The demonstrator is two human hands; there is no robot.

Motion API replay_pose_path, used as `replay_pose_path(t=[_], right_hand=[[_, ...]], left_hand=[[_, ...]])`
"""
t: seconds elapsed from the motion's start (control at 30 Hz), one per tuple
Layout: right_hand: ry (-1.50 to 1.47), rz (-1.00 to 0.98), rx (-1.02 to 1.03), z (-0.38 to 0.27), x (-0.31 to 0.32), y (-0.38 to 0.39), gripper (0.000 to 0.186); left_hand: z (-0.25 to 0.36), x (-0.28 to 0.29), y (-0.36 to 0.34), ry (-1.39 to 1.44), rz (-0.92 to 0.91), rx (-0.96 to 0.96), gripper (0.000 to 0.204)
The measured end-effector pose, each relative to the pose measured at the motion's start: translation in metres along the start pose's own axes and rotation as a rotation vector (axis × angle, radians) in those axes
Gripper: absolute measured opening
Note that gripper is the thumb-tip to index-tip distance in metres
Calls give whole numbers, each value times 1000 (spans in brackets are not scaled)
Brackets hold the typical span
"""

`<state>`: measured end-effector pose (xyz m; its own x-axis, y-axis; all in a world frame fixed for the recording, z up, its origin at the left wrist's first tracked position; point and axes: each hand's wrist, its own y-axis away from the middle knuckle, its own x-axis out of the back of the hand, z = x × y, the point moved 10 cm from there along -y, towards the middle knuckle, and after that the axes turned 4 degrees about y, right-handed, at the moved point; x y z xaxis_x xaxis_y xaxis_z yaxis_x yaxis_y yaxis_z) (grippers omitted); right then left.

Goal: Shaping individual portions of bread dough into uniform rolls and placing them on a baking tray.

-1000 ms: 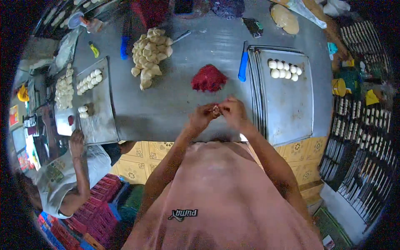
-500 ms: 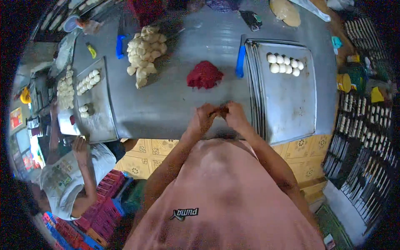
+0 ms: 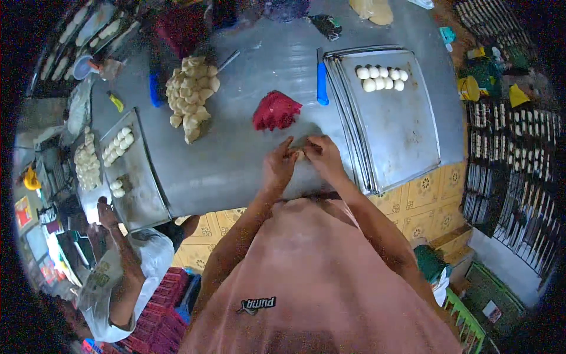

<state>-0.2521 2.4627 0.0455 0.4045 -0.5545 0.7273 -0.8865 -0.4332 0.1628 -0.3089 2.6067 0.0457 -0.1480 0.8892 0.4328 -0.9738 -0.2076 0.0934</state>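
Note:
Both hands meet at the table edge in front of my body. My left hand pinches one side of a small pale piece of dough, and the bent fingers of my right hand close on its other side. Fingers hide most of the piece. Just beyond them lies a mound of crumbly dark-red filling. A heap of cut dough pieces sits farther left. To the right, a stack of metal trays carries two short rows of round white dough balls on its top tray.
A blue-handled knife lies against the tray stack. At left, a co-worker's hand is beside another tray with dough balls. Loaded racks stand at the right, a yellow bucket near them. Pink crates are on the floor.
The view has shifted, so table things appear farther left. My hands still pinch the dough, fingers slightly repositioned. The co-worker's arm has moved.

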Motion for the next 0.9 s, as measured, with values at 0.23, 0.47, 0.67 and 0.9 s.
replay_pose_path(t=[0.23,0.47,0.67,0.9], right_hand=[[-647,-7,-242,6,30,29,36],[-84,393,-220,109,233,-41,32],[71,398,-274,212,328,-115,27],[80,549,-201,219,310,-115,34]], left_hand=[[0,-49,-2,816,-175,461,50],[46,-80,-41,634,-218,278,47],[24,-70,-47,534,-219,414,42],[5,-39,-25,475,-129,401,36]])
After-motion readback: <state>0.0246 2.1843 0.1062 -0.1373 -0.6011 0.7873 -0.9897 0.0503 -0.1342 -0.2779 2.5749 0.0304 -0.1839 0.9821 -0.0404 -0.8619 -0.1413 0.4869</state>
